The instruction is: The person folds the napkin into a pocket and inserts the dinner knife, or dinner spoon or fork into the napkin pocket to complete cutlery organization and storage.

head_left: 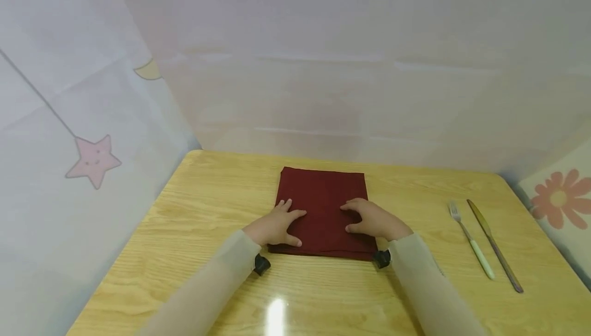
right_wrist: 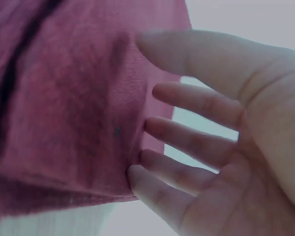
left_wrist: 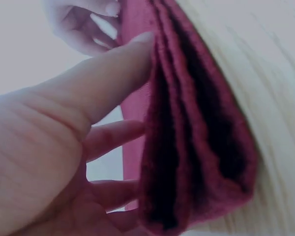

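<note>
Both hands (head_left: 323,221) flat, pressing napkin (head_left: 323,192)

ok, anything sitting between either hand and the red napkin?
Nothing visible. Both hands already rest on the folded dark red napkin: left hand on its near left part, right hand on its near right, fingertips touching the cloth. The fork and knife lie apart, off to the right on the table.
</note>
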`<state>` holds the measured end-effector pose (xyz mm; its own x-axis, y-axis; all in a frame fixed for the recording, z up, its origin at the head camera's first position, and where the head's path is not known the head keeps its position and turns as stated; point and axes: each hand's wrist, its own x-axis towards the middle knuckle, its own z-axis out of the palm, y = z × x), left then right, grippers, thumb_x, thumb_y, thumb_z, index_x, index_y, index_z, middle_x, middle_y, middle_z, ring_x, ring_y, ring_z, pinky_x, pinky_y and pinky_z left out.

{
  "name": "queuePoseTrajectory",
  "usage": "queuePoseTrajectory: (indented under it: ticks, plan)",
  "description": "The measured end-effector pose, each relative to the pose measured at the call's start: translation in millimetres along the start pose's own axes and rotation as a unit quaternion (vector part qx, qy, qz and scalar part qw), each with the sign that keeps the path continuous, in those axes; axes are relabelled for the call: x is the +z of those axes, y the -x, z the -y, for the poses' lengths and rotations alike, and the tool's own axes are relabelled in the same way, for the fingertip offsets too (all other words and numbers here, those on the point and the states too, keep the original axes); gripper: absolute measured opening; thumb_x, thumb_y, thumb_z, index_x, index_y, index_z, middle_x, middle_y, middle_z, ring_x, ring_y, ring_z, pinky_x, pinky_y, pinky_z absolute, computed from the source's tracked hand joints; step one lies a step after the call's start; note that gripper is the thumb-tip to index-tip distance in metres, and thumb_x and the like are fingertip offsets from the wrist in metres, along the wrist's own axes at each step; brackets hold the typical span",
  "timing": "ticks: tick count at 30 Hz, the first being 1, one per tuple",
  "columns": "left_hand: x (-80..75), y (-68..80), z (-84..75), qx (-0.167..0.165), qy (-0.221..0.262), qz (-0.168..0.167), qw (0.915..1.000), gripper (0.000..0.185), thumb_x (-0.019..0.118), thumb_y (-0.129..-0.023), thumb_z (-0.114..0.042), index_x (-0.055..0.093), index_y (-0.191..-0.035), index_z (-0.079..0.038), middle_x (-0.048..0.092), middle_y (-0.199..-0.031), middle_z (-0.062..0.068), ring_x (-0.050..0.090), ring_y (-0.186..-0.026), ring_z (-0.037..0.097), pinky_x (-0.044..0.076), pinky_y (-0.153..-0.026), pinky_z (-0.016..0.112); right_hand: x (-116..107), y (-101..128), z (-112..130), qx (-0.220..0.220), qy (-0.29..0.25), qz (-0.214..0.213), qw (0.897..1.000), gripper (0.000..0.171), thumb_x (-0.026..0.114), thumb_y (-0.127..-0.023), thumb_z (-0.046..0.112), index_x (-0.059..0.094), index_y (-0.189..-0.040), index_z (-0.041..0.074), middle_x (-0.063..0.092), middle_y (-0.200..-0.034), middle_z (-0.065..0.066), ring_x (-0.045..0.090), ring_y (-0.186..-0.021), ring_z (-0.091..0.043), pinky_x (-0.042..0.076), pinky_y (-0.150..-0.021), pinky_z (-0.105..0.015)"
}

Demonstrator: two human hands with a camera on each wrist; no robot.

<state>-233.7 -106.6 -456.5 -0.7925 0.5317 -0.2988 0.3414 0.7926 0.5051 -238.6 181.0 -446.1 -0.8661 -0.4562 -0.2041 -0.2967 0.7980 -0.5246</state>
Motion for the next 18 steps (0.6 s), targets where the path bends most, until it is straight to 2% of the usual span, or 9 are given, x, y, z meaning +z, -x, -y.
queuePoseTrajectory:
  ticks: [4, 6, 9, 13, 18]
  plan:
    - [0.8, 2.5, -2.0, 0.019, 0.005, -0.025, 0.9995, 0.065, 0.08, -0.09, -0.027, 0.053, -0.147, -0.01, 0.033, -0.159, 0.023, 0.023, -0.15, 0.042, 0.028, -0.119, 0.053, -2, 8, -6, 0.0, -0.069, -0.065, 0.996, 0.04, 0.067, -0.099, 0.015, 0.06, -0.138, 0.006, 0.057, -0.14, -0.016, 0.055, -0.126, -0.038, 0.048, -0.101, -0.053]
    - [1.1, 3.9, -9.0, 0.035, 0.004, -0.033, 0.9988, 0.061, 0.079, -0.091, -0.027, 0.056, -0.144, -0.009, 0.044, -0.153, 0.02, 0.035, -0.146, 0.039, 0.033, -0.117, 0.05, -6, 15, -8, 0.007, -0.095, -0.091, 0.991, 0.037, 0.064, -0.101, 0.015, 0.061, -0.137, 0.006, 0.06, -0.136, -0.016, 0.059, -0.119, -0.036, 0.053, -0.094, -0.05]
    - [3.0, 5.4, -22.9, 0.065, -0.004, -0.04, 0.9971, 0.055, 0.077, -0.092, -0.028, 0.059, -0.141, -0.01, 0.055, -0.144, 0.013, 0.049, -0.136, 0.031, 0.041, -0.111, 0.045, -15, 22, -9, 0.022, -0.109, -0.107, 0.988, 0.035, 0.063, -0.101, 0.013, 0.061, -0.134, 0.003, 0.063, -0.129, -0.018, 0.064, -0.108, -0.033, 0.056, -0.085, -0.045]
    - [7.8, 3.6, -41.1, 0.099, -0.018, -0.045, 0.9939, 0.048, 0.076, -0.094, -0.03, 0.062, -0.137, -0.014, 0.061, -0.137, 0.005, 0.056, -0.128, 0.022, 0.046, -0.106, 0.039, -20, 27, -8, 0.06, -0.133, -0.083, 0.986, 0.036, 0.063, -0.1, 0.011, 0.059, -0.134, -0.001, 0.064, -0.119, -0.018, 0.066, -0.095, -0.029, 0.057, -0.078, -0.041]
    - [18.0, -7.0, -59.4, 0.131, -0.04, -0.064, 0.9885, 0.038, 0.073, -0.096, -0.031, 0.067, -0.131, -0.018, 0.065, -0.126, -0.002, 0.062, -0.113, 0.014, 0.051, -0.094, 0.03, -19, 30, -8, 0.122, -0.168, -0.046, 0.977, 0.034, 0.062, -0.1, 0.01, 0.058, -0.13, -0.005, 0.064, -0.108, -0.017, 0.065, -0.082, -0.025, 0.058, -0.073, -0.039]
